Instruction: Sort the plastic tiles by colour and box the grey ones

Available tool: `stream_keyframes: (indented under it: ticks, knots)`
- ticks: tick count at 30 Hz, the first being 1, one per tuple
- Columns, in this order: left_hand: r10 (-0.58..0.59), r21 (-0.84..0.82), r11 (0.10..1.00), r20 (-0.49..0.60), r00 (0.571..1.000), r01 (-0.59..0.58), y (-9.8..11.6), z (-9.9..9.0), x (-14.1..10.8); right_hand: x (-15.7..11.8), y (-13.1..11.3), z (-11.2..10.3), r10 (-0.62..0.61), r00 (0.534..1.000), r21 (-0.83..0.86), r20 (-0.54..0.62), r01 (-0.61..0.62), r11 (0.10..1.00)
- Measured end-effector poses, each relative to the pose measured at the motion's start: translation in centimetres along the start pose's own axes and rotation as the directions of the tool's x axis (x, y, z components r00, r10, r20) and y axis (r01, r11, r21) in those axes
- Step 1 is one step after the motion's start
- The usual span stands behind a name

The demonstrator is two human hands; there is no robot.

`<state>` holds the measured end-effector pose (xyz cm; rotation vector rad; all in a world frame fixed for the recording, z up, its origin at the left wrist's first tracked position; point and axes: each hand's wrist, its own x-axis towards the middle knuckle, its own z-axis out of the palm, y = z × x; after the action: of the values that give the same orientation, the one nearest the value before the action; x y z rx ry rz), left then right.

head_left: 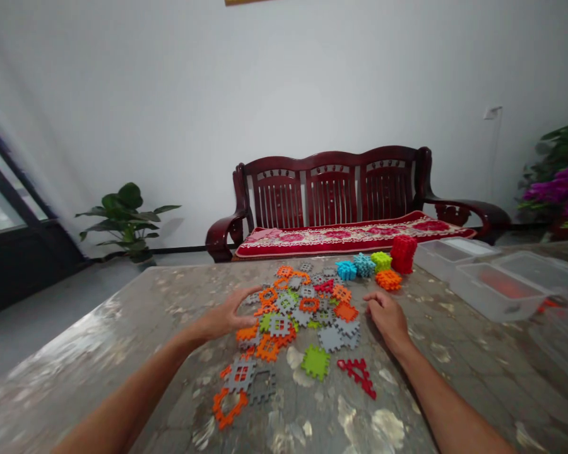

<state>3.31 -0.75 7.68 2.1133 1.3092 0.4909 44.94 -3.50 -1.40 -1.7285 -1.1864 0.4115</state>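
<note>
Hands (223, 317) beside overlapping tiles (301, 317), lower ones part-hidden, flowers (559, 190) cut off

No text, label, brand, number or sign can be read here. On the plastic pieces (316, 362), the table (123, 334), the clear boxes (485, 299) at the right and the wall (170, 94), I can make out no writing.
</note>
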Motion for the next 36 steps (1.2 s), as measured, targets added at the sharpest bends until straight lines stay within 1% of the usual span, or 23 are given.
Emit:
stream_keyframes:
  ticks: [1,2,3,4,6,8,9,11,12,14,16,18,21,24,28,30,31,34,36]
  knots:
    - [-0.004,0.056,0.998,0.036,0.999,0.002,-0.6,0.3,-2.1,0.0,0.0,0.0,-0.004,1.0,-0.002,0.009,0.004,1.0]
    - [-0.028,0.12,0.993,0.042,0.999,0.022,-1.2,0.8,-4.1,0.0,0.1,0.0,-0.008,1.0,-0.003,0.017,0.008,1.0]
    - [-0.077,0.192,0.979,0.027,0.997,0.07,-2.0,1.5,-5.9,0.0,0.1,0.0,-0.013,1.0,-0.006,0.021,0.014,1.0]
    - [-0.127,0.26,0.958,0.001,0.992,0.122,-2.7,2.5,-7.6,0.0,0.1,0.1,-0.019,1.0,-0.009,0.021,0.019,1.0]
    - [-0.163,0.352,0.922,-0.03,0.986,0.163,-4.1,4.9,-10.1,0.0,0.1,0.1,-0.025,1.0,-0.02,0.012,0.025,0.999]
    - [-0.142,0.406,0.9,-0.07,0.987,0.158,-4.9,7.4,-11.8,0.0,0.1,0.1,-0.028,1.0,-0.034,-0.001,0.028,0.999]
    - [-0.107,0.428,0.892,-0.107,0.988,0.143,-5.0,8.4,-12.3,-0.1,0.1,0.1,-0.029,1.0,-0.043,-0.007,0.028,0.999]
    - [-0.007,0.462,0.881,-0.208,0.978,0.104,-4.5,9.8,-12.7,-0.1,0.0,0.0,-0.033,0.999,-0.058,-0.008,0.032,0.998]
    - [0.029,0.476,0.874,-0.247,0.969,0.096,-4.0,10.1,-12.7,-0.2,-0.1,0.0,-0.032,0.999,-0.063,-0.002,0.032,0.998]
    - [0.068,0.496,0.865,-0.258,0.964,0.072,-2.7,9.9,-12.4,-0.2,-0.3,-0.2,-0.023,1.0,-0.067,0.018,0.024,0.997]
    - [0.091,0.495,0.867,-0.257,0.962,0.05,-1.4,9.1,-11.8,-0.3,-0.5,-0.3,-0.011,0.999,-0.07,0.034,0.014,0.997]
    - [0.091,0.477,0.878,-0.269,0.959,0.05,-0.5,8.3,-11.2,-0.4,-0.7,-0.4,-0.003,0.999,-0.077,0.038,0.006,0.997]
    - [0.045,0.426,0.901,-0.295,0.954,0.089,0.1,7.5,-10.4,-0.4,-0.9,-0.5,-0.004,0.999,-0.083,0.04,0.007,0.997]
    - [-0.026,0.359,0.922,-0.308,0.951,0.142,0.2,7.3,-9.9,-0.4,-0.9,-0.5,0.0,0.999,-0.08,0.037,0.003,0.997]
    - [-0.112,0.249,0.945,-0.359,0.927,0.21,0.8,6.9,-8.3,-0.3,-0.8,-0.5,0.018,0.999,-0.071,0.049,-0.015,0.997]
    - [-0.127,0.185,0.959,-0.391,0.912,0.213,1.6,6.5,-6.8,-0.3,-0.7,-0.4,0.015,0.998,-0.072,0.054,-0.011,0.997]
    - [-0.117,0.156,0.969,-0.39,0.913,0.191,2.0,6.3,-5.8,-0.2,-0.6,-0.4,0.012,0.998,-0.076,0.054,-0.008,0.997]
    - [-0.1,0.078,0.986,-0.422,0.901,0.145,3.8,5.9,-2.0,-0.2,-0.5,-0.3,0.012,0.999,-0.081,0.049,-0.008,0.997]
    - [-0.086,0.035,0.993,-0.426,0.901,0.112,4.9,5.7,0.5,-0.2,-0.4,-0.3,0.003,0.999,-0.073,0.044,0.0,0.997]
